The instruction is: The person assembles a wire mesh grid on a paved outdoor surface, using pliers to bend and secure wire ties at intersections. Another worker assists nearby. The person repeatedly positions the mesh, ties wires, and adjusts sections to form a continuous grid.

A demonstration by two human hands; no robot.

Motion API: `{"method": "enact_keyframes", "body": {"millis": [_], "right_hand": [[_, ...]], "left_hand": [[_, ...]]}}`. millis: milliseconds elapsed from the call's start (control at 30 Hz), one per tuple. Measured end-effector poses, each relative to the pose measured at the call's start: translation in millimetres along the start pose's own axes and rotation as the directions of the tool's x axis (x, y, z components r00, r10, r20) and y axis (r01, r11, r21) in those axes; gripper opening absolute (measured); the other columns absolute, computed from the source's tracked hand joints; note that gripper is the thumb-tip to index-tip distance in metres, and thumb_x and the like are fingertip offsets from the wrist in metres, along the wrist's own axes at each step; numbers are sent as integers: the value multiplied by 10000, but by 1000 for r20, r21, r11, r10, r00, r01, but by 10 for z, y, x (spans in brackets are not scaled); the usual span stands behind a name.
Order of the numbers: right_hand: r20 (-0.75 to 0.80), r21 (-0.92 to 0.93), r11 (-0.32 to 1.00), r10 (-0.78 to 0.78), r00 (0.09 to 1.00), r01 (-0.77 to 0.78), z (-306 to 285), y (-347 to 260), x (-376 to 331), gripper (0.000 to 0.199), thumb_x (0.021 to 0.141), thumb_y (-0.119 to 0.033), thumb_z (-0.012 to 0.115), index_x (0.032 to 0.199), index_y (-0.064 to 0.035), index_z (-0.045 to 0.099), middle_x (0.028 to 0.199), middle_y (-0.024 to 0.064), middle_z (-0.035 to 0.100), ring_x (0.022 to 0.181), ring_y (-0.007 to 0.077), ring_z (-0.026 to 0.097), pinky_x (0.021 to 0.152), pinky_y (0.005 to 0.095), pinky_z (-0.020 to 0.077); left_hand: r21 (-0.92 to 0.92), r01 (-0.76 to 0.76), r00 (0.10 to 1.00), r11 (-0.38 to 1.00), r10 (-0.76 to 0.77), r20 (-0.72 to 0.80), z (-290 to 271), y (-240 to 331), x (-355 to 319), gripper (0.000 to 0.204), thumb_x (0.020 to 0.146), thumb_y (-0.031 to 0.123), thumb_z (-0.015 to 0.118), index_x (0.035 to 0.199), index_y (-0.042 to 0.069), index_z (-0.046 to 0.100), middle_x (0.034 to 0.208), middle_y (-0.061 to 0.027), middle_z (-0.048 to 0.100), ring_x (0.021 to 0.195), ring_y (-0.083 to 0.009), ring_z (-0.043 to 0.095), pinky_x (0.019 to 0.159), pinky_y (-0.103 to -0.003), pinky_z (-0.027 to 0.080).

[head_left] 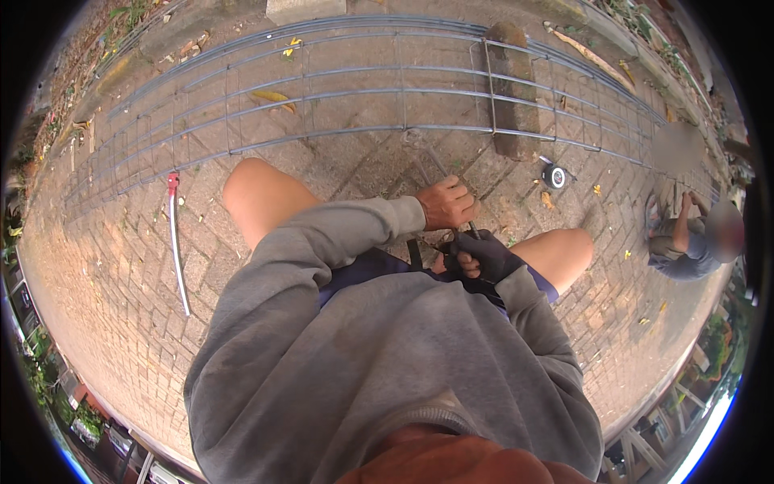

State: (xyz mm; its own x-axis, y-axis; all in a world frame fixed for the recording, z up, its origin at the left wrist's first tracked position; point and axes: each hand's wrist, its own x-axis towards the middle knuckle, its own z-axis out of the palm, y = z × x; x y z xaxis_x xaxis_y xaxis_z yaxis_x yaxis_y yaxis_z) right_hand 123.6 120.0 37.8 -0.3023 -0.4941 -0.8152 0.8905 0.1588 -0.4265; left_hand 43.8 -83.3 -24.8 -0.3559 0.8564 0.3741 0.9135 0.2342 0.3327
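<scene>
- The brick paving (129, 266) spreads wide on both sides of the squatting person, and a narrower strip of it runs between the knees and the wire cage.
- A raised kerb (173, 36) edges the paving beyond the cage.
- The wire cage (322, 97), an open frame of long grey rods joined by thin crosswise loops, stretches from far left to far right; its near rod lies just ahead of the knees.
- Two hands work close together between two bare knees.
- The left hand (447, 203) is bare, its fingers clenched around the shaft of one metal tool (435, 163).
- The right hand (484, 258) wears one dark glove with bare fingertips; its fingers are curled about the tool's lower end, though the palm is hidden.
- The tool slants away from the hands, its far head at the cage's near rod; whether they touch, I cannot tell.
- One rough brown block (512, 89) lies crosswise at the cage, with rods passing over it.
- One tape measure (553, 176) sits on the paving, right of the block's near end.
- One thin silver bar (176, 250) with a red end lies left of the left knee.
- Several yellow leaves (274, 98) are scattered about.
- One other person (685, 242) crouches at far right, near the cage's end.
</scene>
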Motion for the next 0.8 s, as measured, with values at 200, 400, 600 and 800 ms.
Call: {"method": "enact_keyframes", "body": {"millis": [200,400,600,800], "right_hand": [[-492,-641,766,-457,741,47,307,-197,-227,336,896,-365,705,988,-45,750,878,158,673,814,309,692,688,405,512],[-71,-957,227,-786,614,180,474,-12,-95,198,861,-250,709,929,-65,703,781,152,632,743,348,677,635,417,496],[-74,-12,995,-97,993,96,95,-33,-54,207,832,-201,778,944,-62,672,768,139,616,622,273,634,613,385,503],[-114,-944,281,-772,625,174,392,-112,-292,214,805,-179,767,1004,-106,733,878,138,628,623,255,635,600,380,515]], "left_hand": [[-150,188,773,971,-52,632,-76,-147,475,176,854,157,675,959,69,786,947,-137,760,1003,-318,737,899,-458,568],[-90,129,798,988,-49,601,-113,-133,494,190,837,156,690,975,61,781,908,-95,741,924,-291,726,800,-443,558],[43,-34,999,998,35,-3,138,38,-50,140,845,233,668,906,126,735,807,-2,657,812,-185,666,754,-361,498],[-68,179,643,981,-64,763,-48,-58,631,161,814,204,719,948,131,769,853,-46,717,904,-230,717,783,-374,534]]}}
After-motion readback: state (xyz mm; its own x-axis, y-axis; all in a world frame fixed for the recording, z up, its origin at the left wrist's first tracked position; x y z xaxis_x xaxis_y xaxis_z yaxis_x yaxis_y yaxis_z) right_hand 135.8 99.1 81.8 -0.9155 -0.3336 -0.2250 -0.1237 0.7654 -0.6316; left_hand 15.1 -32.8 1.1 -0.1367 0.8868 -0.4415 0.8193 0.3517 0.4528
